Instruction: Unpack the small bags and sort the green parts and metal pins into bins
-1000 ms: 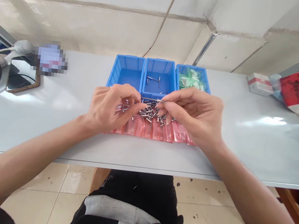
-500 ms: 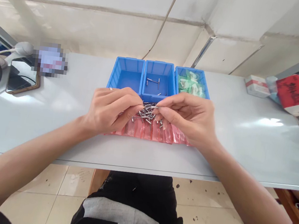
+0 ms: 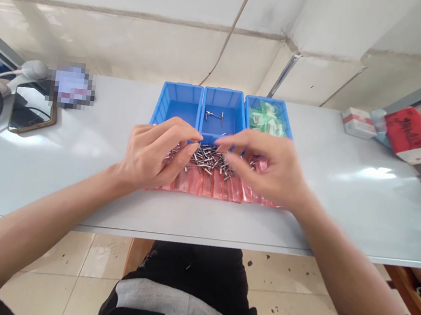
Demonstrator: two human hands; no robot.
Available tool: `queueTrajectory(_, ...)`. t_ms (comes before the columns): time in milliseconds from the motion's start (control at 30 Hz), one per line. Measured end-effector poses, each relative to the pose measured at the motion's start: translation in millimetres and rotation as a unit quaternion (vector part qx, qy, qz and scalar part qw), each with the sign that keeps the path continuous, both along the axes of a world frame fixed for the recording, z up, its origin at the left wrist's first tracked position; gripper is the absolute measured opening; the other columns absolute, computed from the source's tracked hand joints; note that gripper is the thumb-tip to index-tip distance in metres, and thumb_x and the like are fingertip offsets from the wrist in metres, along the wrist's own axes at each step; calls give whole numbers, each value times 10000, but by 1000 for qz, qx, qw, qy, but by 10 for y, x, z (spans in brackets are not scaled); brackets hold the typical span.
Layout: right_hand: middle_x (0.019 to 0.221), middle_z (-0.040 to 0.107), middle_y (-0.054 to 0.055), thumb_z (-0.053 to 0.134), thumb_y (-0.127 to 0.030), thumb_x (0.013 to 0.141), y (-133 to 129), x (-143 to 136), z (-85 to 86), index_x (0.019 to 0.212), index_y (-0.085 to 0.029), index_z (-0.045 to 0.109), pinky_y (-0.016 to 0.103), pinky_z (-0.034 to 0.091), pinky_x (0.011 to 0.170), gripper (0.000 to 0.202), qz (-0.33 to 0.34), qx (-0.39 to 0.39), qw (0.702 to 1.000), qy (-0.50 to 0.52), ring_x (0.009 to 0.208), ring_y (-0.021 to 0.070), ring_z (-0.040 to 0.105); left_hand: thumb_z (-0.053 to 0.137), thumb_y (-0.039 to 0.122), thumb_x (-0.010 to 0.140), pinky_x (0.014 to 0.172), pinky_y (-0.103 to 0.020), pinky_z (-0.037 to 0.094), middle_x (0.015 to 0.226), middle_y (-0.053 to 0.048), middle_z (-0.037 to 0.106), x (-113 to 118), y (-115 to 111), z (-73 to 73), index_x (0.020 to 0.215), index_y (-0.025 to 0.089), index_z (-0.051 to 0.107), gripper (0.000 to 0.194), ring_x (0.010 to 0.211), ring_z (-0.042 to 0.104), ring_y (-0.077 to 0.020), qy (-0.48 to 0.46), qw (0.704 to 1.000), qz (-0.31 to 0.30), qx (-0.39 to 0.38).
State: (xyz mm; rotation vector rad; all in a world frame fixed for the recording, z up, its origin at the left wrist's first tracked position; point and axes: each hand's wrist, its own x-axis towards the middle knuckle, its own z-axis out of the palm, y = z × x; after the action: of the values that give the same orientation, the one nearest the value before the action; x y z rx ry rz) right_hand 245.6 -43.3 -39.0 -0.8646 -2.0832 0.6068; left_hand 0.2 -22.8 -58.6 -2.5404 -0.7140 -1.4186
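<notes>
Over the heap of small metal pins [image 3: 210, 161], both hands hover with a narrow space between them. My left hand [image 3: 157, 153] has its thumb and index fingertip slightly apart, and nothing shows in between. Blurred by motion, my right hand [image 3: 271, 165] also has thumb and index parted, with no pin visible in it. The pins lie on pink plastic bags [image 3: 207, 185]. Just behind the fingers stands the middle blue bin [image 3: 223, 97], with a few metal pins [image 3: 215, 116] on its floor.
The left blue bin [image 3: 183, 92] adjoins the middle one. Green plastic packets [image 3: 269, 118] fill the right blue bin [image 3: 247, 112]. A phone [image 3: 34, 108] and a white plug [image 3: 34, 69] are at far left. A white box [image 3: 358, 122] and red package [image 3: 415, 134] sit far right.
Both hands were pinching a thin metal pin between them; now their fingers have parted and that pin no longer shows there. The right hand's fingers have lifted and spread, uncovering more pins.
</notes>
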Motion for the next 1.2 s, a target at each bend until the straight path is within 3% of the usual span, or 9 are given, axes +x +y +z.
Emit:
queueTrajectory(133, 1118, 736, 93, 656, -228, 972, -29, -70, -166, 1166, -193, 759, 362, 576, 771, 222, 43, 92, 973, -206, 923, 211, 705, 562, 152, 972, 525, -262, 483, 917, -17, 753, -6, 19, -11, 1074, 230, 619, 141, 734, 696, -123, -4, 1000, -6, 11)
queueTrajectory(433, 1029, 747, 103, 516, -137, 1029, 19, -82, -261, 1084, -160, 761, 352, 582, 796, 253, 27, 135, 966, -217, 909, 208, 710, 561, 147, 980, 526, -273, 492, 934, -24, 757, -3, -5, -6, 1077, 244, 612, 146, 750, 709, -133, 9, 1000, 1, -1)
queueTrajectory(567, 1025, 750, 98, 536, -107, 1006, 16, -89, -264, 1061, -161, 766, 346, 587, 795, 243, 5, 145, 972, -183, 913, 207, 713, 576, 140, 964, 522, -257, 479, 912, -27, 753, 0, 5, 5, 1054, 212, 627, 126, 739, 706, -127, 5, 1000, -8, 11)
queueTrajectory(700, 991, 760, 76, 580, -108, 990, -3, -99, -188, 1025, -176, 767, 337, 585, 766, 202, -38, 144, 985, -85, 870, 186, 712, 612, 172, 966, 531, -248, 481, 924, -36, 758, -7, 26, -10, 1073, 202, 633, 113, 716, 701, -119, 16, 1000, -17, 4)
queueTrajectory(867, 910, 771, 27, 686, -138, 941, -41, -113, -63, 968, -215, 780, 313, 558, 662, 125, -61, 51, 996, 36, 796, 163, 702, 704, 318, 959, 539, -220, 482, 982, -30, 769, -9, 48, -62, 1161, 216, 610, 244, 714, 703, -101, 38, 999, -24, 4)
queueTrajectory(1200, 933, 771, 25, 732, -208, 921, -58, -116, -53, 969, -232, 795, 321, 622, 689, 83, -53, -71, 990, 111, 812, 160, 702, 695, 172, 942, 543, -245, 507, 907, -8, 776, -8, 54, -57, 1104, 223, 644, 177, 723, 729, -124, 44, 999, -18, 23)
